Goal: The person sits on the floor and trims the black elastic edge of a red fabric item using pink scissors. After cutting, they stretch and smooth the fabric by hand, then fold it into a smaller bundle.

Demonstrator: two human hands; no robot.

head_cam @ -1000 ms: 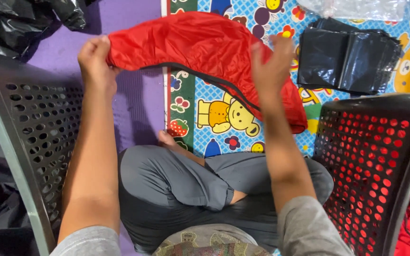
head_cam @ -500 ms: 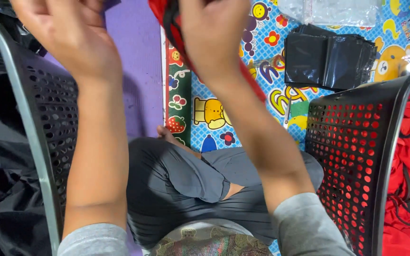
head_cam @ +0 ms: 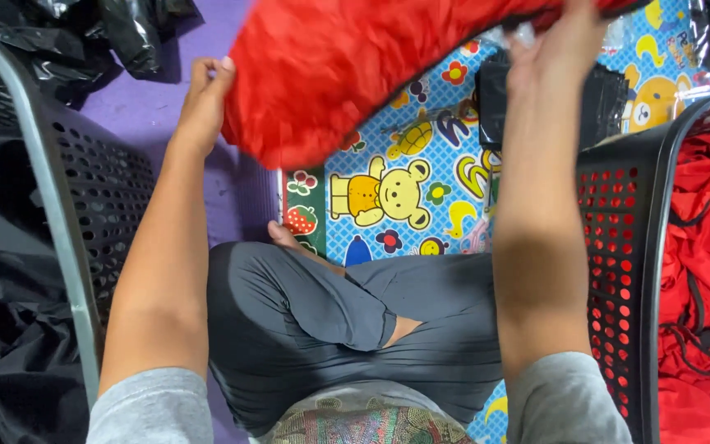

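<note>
Above crossed legs, left hand (head_cam: 203, 103) and right hand (head_cam: 556, 45) both pinch a red fabric piece (head_cam: 355, 70); its drooping edge could slip loose onto the cartoon play mat (head_cam: 396, 197).

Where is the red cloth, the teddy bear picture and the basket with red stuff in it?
red cloth (head_cam: 347, 74), head view, middle of the fabric.
teddy bear picture (head_cam: 388, 196), head view, on the bear's face.
basket with red things (head_cam: 614, 247), head view, on its perforated side wall.
</note>
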